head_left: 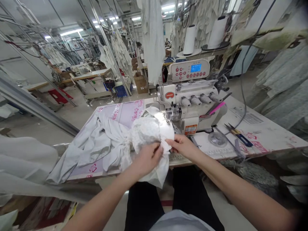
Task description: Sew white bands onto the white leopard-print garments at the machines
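A white garment (146,128) lies bunched at the front of the overlock sewing machine (190,106), its far edge close to the lit needle area. My left hand (150,158) pinches the cloth at its near side. My right hand (181,146) grips the garment's right edge between thumb and fingers, just in front of the machine. The two hands are a short way apart, with a fold of cloth between them. More of the white fabric (96,138) spreads left over the table, and part hangs over the front edge.
Thread snips (240,136) and a clear round dish (218,139) lie right of the machine on the table (274,131). Thread cones (190,40) stand behind it. Hanging garments (286,77) crowd the right side. A metal post (36,99) slants along the left.
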{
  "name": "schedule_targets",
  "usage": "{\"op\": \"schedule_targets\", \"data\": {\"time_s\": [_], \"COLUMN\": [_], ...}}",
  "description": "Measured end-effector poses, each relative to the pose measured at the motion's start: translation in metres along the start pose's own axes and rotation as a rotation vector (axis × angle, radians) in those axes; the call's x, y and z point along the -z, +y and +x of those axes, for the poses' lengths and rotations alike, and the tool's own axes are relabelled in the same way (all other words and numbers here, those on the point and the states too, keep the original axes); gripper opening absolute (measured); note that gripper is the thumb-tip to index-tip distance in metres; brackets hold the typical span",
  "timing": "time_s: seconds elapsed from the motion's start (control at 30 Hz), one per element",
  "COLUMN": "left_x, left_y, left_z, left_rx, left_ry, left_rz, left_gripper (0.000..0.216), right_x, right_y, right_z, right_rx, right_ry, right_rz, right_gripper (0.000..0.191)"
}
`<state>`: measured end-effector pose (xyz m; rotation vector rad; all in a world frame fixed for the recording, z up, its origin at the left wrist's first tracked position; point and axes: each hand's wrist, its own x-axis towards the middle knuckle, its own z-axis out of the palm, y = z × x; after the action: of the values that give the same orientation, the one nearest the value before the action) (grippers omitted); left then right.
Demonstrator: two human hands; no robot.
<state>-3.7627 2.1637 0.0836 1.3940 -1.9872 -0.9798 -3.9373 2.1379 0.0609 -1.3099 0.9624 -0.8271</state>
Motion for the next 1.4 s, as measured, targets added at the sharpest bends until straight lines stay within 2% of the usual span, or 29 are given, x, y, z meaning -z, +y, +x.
{"op": "schedule_targets", "data": {"time_s": [0.03, 0.1, 0.13, 0.17, 0.23, 0.33, 0.4, 0.5, 0.6, 0.8, 1.0, 1.1, 1.17, 1.23, 1.3, 1.33, 1.37, 1.4], "left_x": [-0.006, -0.014, -0.016, -0.019, -0.024, -0.032, -0.035, -0.036, -0.037, -0.039, -0.043, -0.048, -0.048, -0.044, -0.039, -0.036, -0.033, -0.031], "left_y": [-0.001, -0.002, 0.000, 0.003, 0.011, 0.020, 0.022, 0.020, 0.018, 0.017, 0.021, 0.017, 0.012, 0.005, -0.003, -0.007, -0.011, -0.014], "left_z": [-0.003, -0.012, -0.019, -0.030, -0.059, -0.108, -0.130, -0.140, -0.137, -0.126, -0.118, -0.123, -0.126, -0.124, -0.113, -0.103, -0.092, -0.080], "left_rx": [0.078, 0.190, 0.214, 0.211, 0.146, 0.043, 0.038, 0.070, 0.065, 0.001, -0.046, -0.046, -0.048, -0.013, 0.102, 0.169, 0.221, 0.251], "left_ry": [-0.078, -0.081, -0.071, -0.101, -0.293, -0.578, -0.646, -0.684, -0.693, -0.705, -0.683, -0.650, -0.633, -0.669, -0.699, -0.638, -0.506, -0.304], "left_rz": [-0.153, -0.386, -0.422, -0.403, -0.286, -0.201, -0.218, -0.180, -0.110, -0.148, -0.234, -0.224, -0.214, -0.235, -0.311, -0.354, -0.376, -0.362], "left_gripper": [0.027, 0.030, 0.031, 0.031, 0.032, 0.029, 0.026, 0.029, 0.029, 0.031, 0.030, 0.036, 0.040, 0.040, 0.044, 0.047, 0.048, 0.048], "right_x": [0.002, 0.006, 0.005, 0.003, -0.008, -0.038, -0.057, -0.069, -0.064, -0.059, -0.057, -0.058, -0.060, -0.062, -0.063, -0.063, -0.062, -0.062], "right_y": [-0.001, -0.002, -0.001, 0.000, 0.006, 0.020, 0.028, 0.031, 0.028, 0.037, 0.045, 0.047, 0.046, 0.043, 0.037, 0.034, 0.031, 0.029], "right_z": [0.002, 0.003, 0.000, -0.005, -0.026, -0.079, -0.114, -0.142, -0.139, -0.124, -0.132, -0.131, -0.128, -0.127, -0.129, -0.131, -0.133, -0.136], "right_rx": [-0.014, -0.032, -0.041, -0.050, -0.090, -0.215, -0.220, -0.124, -0.080, -0.180, -0.190, -0.139, -0.137, -0.130, -0.091, -0.067, -0.051, -0.047], "right_ry": [-0.005, -0.008, -0.005, 0.003, 0.011, -0.098, -0.196, -0.206, -0.187, -0.326, -0.169, -0.138, -0.169, -0.231, -0.278, -0.284, -0.283, -0.275], "right_rz": [0.013, 0.035, 0.047, 0.060, 0.058, 0.000, -0.033, -0.174, -0.278, 0.080, -0.091, 0.003, 0.118, 0.228, 0.287, 0.292, 0.284, 0.264], "right_gripper": [0.033, 0.034, 0.035, 0.035, 0.037, 0.039, 0.040, 0.038, 0.038, 0.037, 0.045, 0.041, 0.033, 0.027, 0.026, 0.026, 0.026, 0.027]}}
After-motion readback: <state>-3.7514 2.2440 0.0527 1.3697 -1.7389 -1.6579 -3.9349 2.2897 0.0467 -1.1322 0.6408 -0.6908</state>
